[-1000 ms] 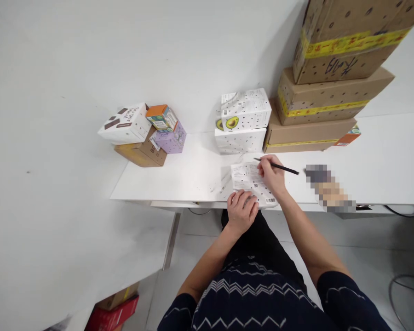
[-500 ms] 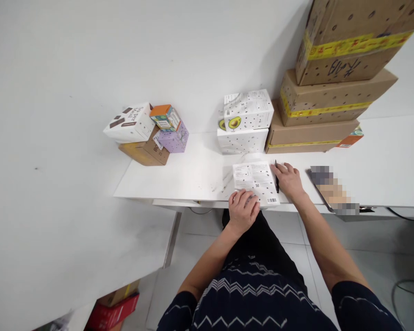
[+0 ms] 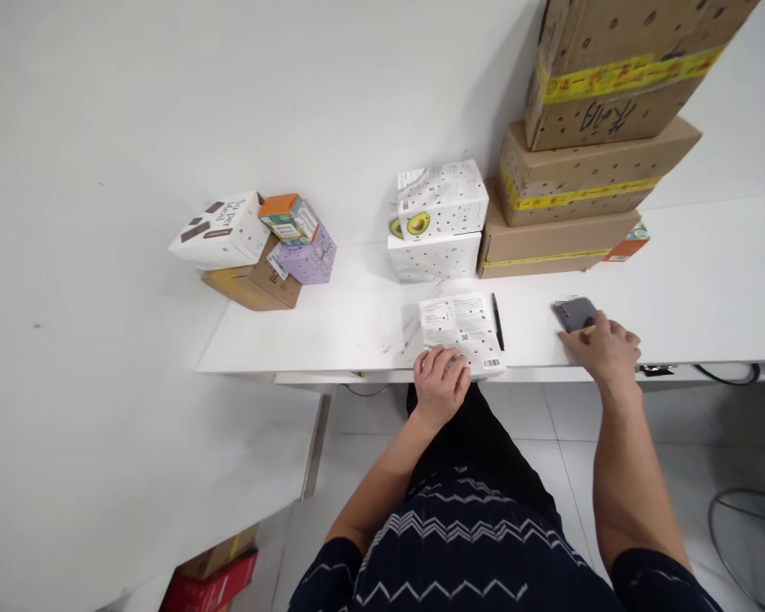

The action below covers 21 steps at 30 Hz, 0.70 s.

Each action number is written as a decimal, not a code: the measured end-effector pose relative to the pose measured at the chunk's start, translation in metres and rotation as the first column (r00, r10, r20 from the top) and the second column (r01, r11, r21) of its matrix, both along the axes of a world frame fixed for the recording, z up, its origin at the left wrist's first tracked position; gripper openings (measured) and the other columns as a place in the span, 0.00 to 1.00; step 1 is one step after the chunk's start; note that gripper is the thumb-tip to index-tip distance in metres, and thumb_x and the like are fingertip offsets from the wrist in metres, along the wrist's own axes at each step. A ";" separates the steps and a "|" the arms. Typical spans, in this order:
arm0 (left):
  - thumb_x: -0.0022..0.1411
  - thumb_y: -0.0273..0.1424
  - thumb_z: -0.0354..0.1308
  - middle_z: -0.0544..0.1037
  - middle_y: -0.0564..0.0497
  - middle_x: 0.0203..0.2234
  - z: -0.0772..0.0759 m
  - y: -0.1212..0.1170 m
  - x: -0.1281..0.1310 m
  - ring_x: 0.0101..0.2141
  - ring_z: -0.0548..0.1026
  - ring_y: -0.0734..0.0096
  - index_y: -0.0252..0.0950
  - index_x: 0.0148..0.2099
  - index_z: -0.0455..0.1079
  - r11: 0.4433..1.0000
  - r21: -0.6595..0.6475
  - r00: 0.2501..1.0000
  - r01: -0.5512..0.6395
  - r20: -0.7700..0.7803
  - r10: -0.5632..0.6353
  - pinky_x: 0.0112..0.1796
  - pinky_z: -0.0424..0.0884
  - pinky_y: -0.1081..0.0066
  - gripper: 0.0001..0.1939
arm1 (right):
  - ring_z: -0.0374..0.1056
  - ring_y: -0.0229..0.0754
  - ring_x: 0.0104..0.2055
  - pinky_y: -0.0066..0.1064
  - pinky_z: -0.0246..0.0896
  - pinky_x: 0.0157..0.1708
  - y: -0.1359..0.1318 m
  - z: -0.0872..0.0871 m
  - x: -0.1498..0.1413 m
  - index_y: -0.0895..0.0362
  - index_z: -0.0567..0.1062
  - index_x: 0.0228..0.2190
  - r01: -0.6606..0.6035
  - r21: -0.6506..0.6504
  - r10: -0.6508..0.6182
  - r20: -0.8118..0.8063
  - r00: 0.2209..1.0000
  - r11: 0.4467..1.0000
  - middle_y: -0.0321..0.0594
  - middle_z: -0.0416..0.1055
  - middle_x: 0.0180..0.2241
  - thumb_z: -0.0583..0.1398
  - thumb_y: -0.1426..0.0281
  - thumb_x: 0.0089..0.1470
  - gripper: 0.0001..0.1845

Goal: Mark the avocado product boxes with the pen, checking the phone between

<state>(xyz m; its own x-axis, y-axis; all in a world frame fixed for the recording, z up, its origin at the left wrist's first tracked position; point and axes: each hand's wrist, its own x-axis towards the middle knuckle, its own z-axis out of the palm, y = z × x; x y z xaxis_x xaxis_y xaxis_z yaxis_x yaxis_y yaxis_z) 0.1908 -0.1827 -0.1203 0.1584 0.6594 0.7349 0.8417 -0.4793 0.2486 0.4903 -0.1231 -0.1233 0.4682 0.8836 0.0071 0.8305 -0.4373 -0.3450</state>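
Note:
A white printed box [image 3: 462, 319] with text panels and a barcode lies flat at the table's front edge. My left hand [image 3: 442, 387] is curled over its near edge, holding it there. To its right lies a black pen [image 3: 498, 321], with no hand on it. Farther right, my right hand [image 3: 605, 348] has its thumb and fingers around a grey smartphone [image 3: 572, 314] on the tabletop. The hand hides the near part of the phone.
Two white boxes [image 3: 443, 200] are stacked behind the flat box. Beside them rises a stack of taped cardboard cartons [image 3: 596, 174], with an orange box [image 3: 630, 244] at its right. At left, small packages [image 3: 229, 234] are piled. The white table's front edge [image 3: 331, 371] runs before my body.
My right hand has left the pen and moved right onto the smartphone. The pen stays on the table. My left hand remains on the white box; the view has shifted slightly.

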 end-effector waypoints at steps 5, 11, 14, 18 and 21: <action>0.61 0.30 0.57 0.80 0.50 0.39 -0.001 -0.002 -0.001 0.47 0.75 0.61 0.40 0.41 0.73 1.000 -0.019 1.000 0.001 -0.007 -0.001 0.51 0.62 0.59 0.07 | 0.56 0.71 0.56 0.63 0.54 0.49 0.000 0.003 -0.003 0.59 0.63 0.59 -0.025 0.014 0.025 -0.010 1.000 1.000 0.61 0.64 0.55 0.61 0.52 0.48 0.42; 0.60 0.30 0.57 0.80 0.51 0.40 -0.001 -0.002 -0.002 0.47 0.75 0.62 0.41 0.42 0.73 1.000 -0.028 1.000 0.000 -0.011 0.000 0.51 0.62 0.60 0.07 | 0.67 0.60 0.50 0.55 0.61 0.50 -0.019 0.024 -0.018 0.57 0.66 0.58 0.151 0.208 -0.035 -0.477 0.878 0.966 0.52 0.71 0.48 0.64 0.52 0.41 0.44; 0.60 0.30 0.57 0.80 0.50 0.40 0.001 -0.001 -0.001 0.47 0.75 0.62 0.41 0.41 0.73 1.000 -0.027 1.000 0.002 -0.008 -0.003 0.51 0.63 0.60 0.07 | 0.71 0.55 0.45 0.52 0.68 0.42 -0.033 0.046 -0.039 0.56 0.68 0.56 0.297 0.266 0.096 -0.871 0.483 0.917 0.50 0.72 0.47 0.54 0.47 0.50 0.38; 0.61 0.30 0.56 0.80 0.49 0.40 0.001 -0.002 0.001 0.47 0.75 0.61 0.41 0.41 0.73 0.998 -0.057 1.000 -0.001 -0.006 0.001 0.51 0.62 0.59 0.07 | 0.71 0.55 0.49 0.53 0.70 0.42 -0.053 0.077 -0.087 0.53 0.69 0.55 0.157 0.293 0.298 -0.955 -0.007 0.943 0.51 0.69 0.54 0.42 0.46 0.56 0.36; 0.62 0.33 0.55 0.79 0.49 0.42 -0.007 -0.003 -0.004 0.49 0.74 0.62 0.41 0.43 0.73 0.997 -0.080 1.000 0.008 -0.010 -0.009 0.52 0.62 0.59 0.08 | 0.73 0.55 0.47 0.53 0.71 0.42 -0.066 0.087 -0.128 0.54 0.72 0.51 -0.060 0.130 0.095 -0.911 -0.401 0.990 0.49 0.74 0.50 0.47 0.48 0.56 0.32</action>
